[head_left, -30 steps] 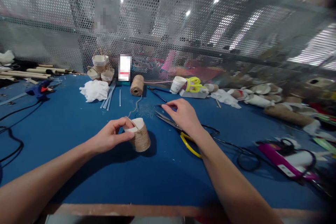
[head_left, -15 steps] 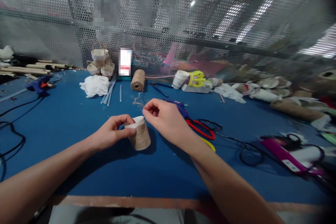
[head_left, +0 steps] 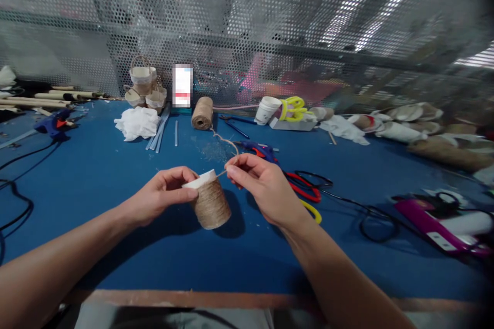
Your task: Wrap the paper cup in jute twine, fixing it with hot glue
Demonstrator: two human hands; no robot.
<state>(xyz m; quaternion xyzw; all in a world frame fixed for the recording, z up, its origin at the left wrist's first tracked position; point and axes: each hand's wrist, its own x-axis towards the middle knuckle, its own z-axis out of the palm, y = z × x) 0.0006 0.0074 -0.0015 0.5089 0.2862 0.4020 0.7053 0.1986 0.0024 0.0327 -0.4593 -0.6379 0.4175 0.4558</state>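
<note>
My left hand (head_left: 170, 193) grips a paper cup (head_left: 212, 203) by its white rim, thumb outside and fingers reaching inside. Brown twine is wound round the cup's wall below the rim, and the cup tilts over the blue table. Just right of the rim, my right hand (head_left: 258, 177) pinches the jute twine (head_left: 226, 140). A short taut piece runs from the cup to my fingertips. Beyond my fingers the twine curves back to the twine spool (head_left: 203, 113), which lies on its side.
Behind my right hand lie a blue glue gun (head_left: 260, 150) and red-handled scissors (head_left: 304, 187). Glue sticks (head_left: 159, 131) and crumpled white cloth (head_left: 137, 123) are at back left, near small baskets (head_left: 144, 85). A purple power strip (head_left: 428, 223) with cables sits at right.
My right hand has moved right, away from the cup's rim, drawing the twine out between cup and fingers. The cup has tilted slightly in my left hand.
</note>
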